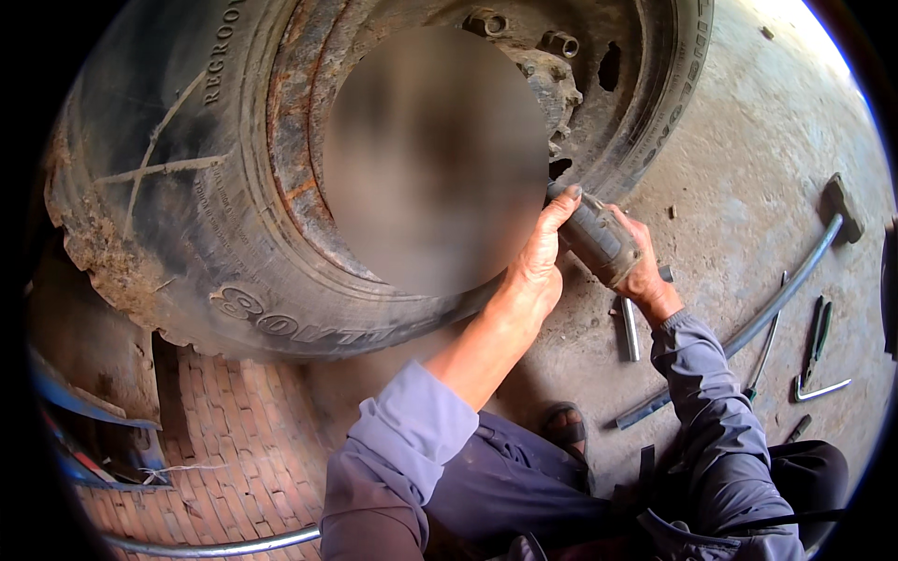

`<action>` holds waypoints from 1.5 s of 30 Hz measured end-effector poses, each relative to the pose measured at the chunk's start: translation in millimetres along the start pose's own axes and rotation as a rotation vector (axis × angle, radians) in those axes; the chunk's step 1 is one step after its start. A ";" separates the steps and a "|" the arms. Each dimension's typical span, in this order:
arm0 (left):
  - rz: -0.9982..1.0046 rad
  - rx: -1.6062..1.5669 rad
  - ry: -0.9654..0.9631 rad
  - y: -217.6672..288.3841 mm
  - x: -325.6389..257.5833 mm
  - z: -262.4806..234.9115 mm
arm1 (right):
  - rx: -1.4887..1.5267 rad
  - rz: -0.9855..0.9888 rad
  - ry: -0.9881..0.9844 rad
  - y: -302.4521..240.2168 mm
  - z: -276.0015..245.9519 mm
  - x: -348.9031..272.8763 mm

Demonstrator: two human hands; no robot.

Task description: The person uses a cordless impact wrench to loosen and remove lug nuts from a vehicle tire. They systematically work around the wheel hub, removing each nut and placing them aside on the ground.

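- Gripping a grey cylindrical power tool (599, 238), we clamp our right hand (645, 271) around its rear body so its nose aims at the rusty wheel rim (299, 140).
- Our left hand (538, 257) steadies the front, fingers (561, 206) wrapped together over the barrel beside the big truck tyre (178, 206).
- Lying on the concrete floor (748, 168) toward its right edge, a long curved bar (776, 299) and green pliers (816, 341) stay within reach.

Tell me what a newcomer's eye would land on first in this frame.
A huge worn truck tyre on a rusty rim fills the upper left. At its lower right edge, both hands, left and right, grip a grey cylindrical tool. A long curved metal bar and pliers lie on the concrete at right.
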State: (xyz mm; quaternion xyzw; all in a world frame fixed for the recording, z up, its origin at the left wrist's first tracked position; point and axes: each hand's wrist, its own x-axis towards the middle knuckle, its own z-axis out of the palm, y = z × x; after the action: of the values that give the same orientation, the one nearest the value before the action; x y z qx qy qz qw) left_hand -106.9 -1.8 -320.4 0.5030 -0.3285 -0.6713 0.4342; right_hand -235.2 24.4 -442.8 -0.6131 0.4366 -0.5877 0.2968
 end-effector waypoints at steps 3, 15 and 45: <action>0.052 0.027 -0.021 -4.6 4.8 -3.2 | -0.037 -0.016 0.094 -6.2 4.7 -7.5; 0.022 0.090 -0.083 -7.5 10.9 -13.3 | -0.027 -0.043 0.107 -7.4 1.6 -4.5; 0.137 0.054 0.015 -4.0 3.0 -9.7 | -0.139 -0.002 0.189 -5.4 10.6 1.2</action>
State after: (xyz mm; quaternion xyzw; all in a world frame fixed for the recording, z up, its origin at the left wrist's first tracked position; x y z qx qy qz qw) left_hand -99.0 -3.0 -327.8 0.4956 -0.3769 -0.6271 0.4680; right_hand -223.9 24.1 -438.9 -0.5747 0.5017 -0.6114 0.2103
